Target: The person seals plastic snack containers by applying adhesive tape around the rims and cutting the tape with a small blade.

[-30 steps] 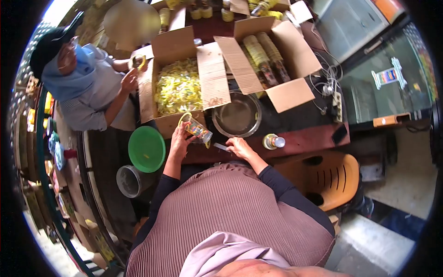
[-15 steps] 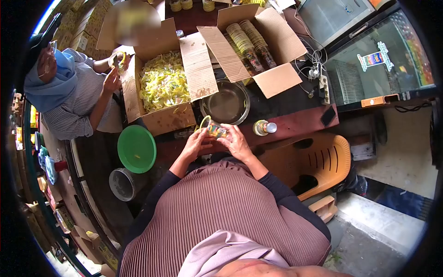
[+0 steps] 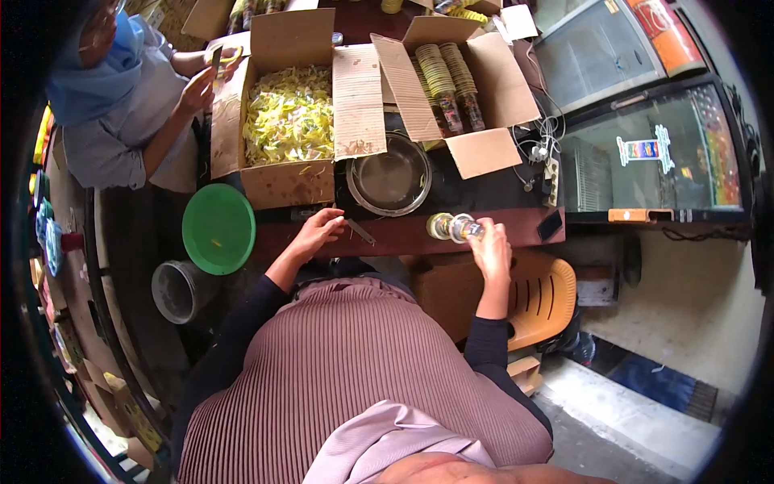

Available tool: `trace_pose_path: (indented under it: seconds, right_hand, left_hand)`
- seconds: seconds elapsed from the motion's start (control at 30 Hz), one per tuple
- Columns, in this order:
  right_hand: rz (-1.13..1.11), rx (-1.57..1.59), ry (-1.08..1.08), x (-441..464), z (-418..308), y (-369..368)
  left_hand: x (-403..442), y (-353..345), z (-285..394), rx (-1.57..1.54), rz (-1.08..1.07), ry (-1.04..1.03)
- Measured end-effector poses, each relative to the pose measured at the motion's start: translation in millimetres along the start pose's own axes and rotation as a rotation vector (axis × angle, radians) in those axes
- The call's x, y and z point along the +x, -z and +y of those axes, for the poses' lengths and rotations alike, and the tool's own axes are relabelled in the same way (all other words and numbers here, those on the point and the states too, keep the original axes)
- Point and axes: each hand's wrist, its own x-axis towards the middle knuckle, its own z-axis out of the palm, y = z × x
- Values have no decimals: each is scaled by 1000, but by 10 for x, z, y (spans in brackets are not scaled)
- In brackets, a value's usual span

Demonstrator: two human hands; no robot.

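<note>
My right hand (image 3: 490, 248) is closed around a clear plastic cup (image 3: 466, 228), which lies tilted with its rim toward the left. It touches or nearly touches another cup (image 3: 439, 226) standing on the table's red edge. Over the front of the table, my left hand (image 3: 324, 226) has its fingers pinched together. Whatever is between those fingers is too small to make out. A flat grey blade-like tool (image 3: 359, 231) lies right by the left fingertips; I cannot tell whether they touch it.
A cardboard box (image 3: 288, 187) full of yellow strips stands left of a metal bowl (image 3: 390, 173). Another box (image 3: 484, 157) holds stacked cups. A green basin (image 3: 218, 230), a grey bucket (image 3: 181, 292) and an orange chair (image 3: 548, 298) flank me. A co-worker (image 3: 129, 105) works at left.
My hands have moved apart. The cup that both hands held is now in my right hand, beside the standing cup. The grey tool has come into view. The camera view has shifted.
</note>
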Motion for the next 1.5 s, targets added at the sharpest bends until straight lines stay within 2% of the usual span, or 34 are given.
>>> trace_pose_path:
  seconds: [0.17,0.43,0.57,0.73,0.83,0.93,1.0,1.07,1.17,1.33,1.4,1.47,1.5]
  right_hand:
    - [-25,50,20,345,101,-658]
    - [-9,76,95,433,181,-715]
    - [-23,159,90,363,315,-586]
    - [-30,334,79,322,741,-658]
    - [-85,630,51,276,944,-782]
    - [-65,650,57,256,1040,-841]
    - [-51,571,67,212,979,-789]
    - [-31,364,121,135,781,-704]
    - [-10,264,102,86,579,-706]
    - [-8,321,66,152,673,-817]
    - [20,449,21,118,820,-874]
    - [31,480,7,17,945,-905]
    - [45,548,-26,-38,1030,-985]
  left_hand:
    - [-233,133,-115,24,133,67]
    - [-435,219,-360,18,281,104]
    - [-362,175,-422,47,253,55]
    - [-104,16,-402,208,159,-70]
    - [56,-189,-337,307,114,-131]
    - [191,-420,-242,438,19,-203]
    - [268,-552,-177,400,-80,-137]
    - [342,-620,-168,493,-140,-151]
    - [469,-699,-175,554,-190,-159]
    - [747,-828,-337,612,-296,-94]
    - [856,-912,-426,573,-367,-55]
    - [932,-1032,-491,380,-439,158]
    - [999,-1077,-625,341,-448,145]
